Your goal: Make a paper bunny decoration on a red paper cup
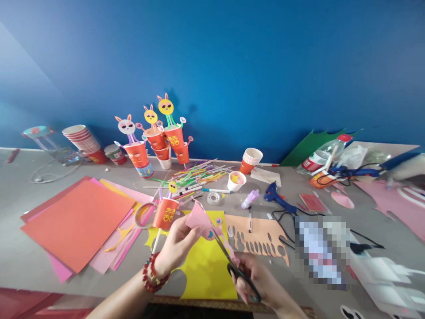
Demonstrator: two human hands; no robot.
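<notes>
My left hand (175, 248), with beaded bracelets on its wrist, pinches a piece of pink paper (198, 218). Small blue-and-white shapes are marked on this paper. In my right hand (260, 277) is a pair of scissors (245, 283) with black handles, its blades pointing up and left against the paper's right edge. A narrow pink strip hangs beside the blades. Below both hands lies a yellow sheet (209, 274) with rounded cut-outs. Just beyond my left hand, a red paper cup (165, 213) carries a small yellow head.
Coloured paper sheets (79, 221) are stacked at left. Behind stand red cups with rabbit heads (137, 155) and scattered coloured sticks (199, 170). A blue glue gun (279, 198) with a black cable lies right of a peach sheet (259, 226) with cut-out holes. A bottle (327, 153) stands far right.
</notes>
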